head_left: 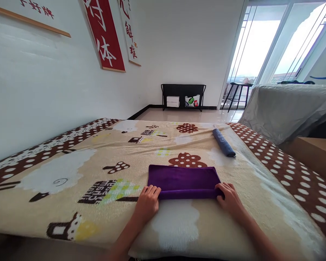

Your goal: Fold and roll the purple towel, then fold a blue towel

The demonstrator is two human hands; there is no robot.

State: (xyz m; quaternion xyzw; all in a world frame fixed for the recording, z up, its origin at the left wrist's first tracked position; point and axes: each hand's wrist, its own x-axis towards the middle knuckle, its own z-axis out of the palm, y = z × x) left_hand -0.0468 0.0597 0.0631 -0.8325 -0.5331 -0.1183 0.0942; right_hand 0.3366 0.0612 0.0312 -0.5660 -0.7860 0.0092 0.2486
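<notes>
A purple towel (183, 177) lies flat in front of me, a wide rectangle with its near edge turned over into a narrow roll. My left hand (149, 199) grips the left end of that rolled edge, its fingers curled over the cloth. At the right end, my right hand (228, 195) pinches the same edge between thumb and fingers. Farther off to the right rests a blue-grey towel (224, 142), rolled into a tight cylinder and touched by neither hand.
Under everything spreads a cream patterned blanket (97, 210) with brown polka-dot borders. A wall runs along the left. To the right stand a sheet-covered piece of furniture (285, 105) and a cardboard box (315, 152). Beyond are a black rack (183, 88) and a stool (239, 85).
</notes>
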